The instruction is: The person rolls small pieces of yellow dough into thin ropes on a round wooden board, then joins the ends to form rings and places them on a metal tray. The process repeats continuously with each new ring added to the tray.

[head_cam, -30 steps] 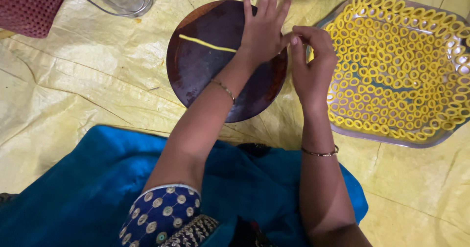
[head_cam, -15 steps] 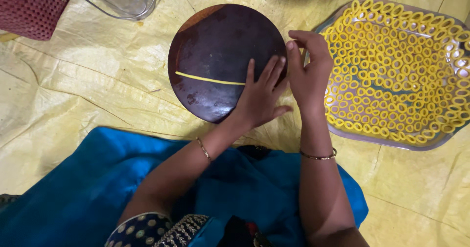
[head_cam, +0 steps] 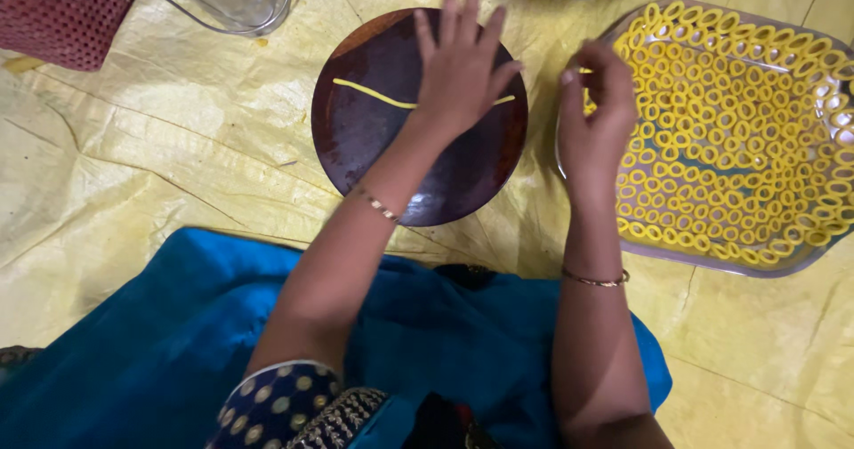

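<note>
One yellow sheet (head_cam: 160, 173) under dark board (head_cam: 374, 160)

Yellow dough strand on a round board, dough rings on a tray

We see a thin yellow dough strand (head_cam: 369, 94) lying across a dark brown round board (head_cam: 374, 146), running from its left part toward the right rim, slightly wavy; its middle is hidden under our left hand (head_cam: 458, 71), which presses flat on it with fingers spread. The board lies flat on a yellow sheet. Just to its right sits a metal tray (head_cam: 676, 258) packed with small yellow dough rings (head_cam: 738, 129) in close rows. Our right hand (head_cam: 596, 115) hovers at the tray's left edge, fingertips pinched together.
</note>
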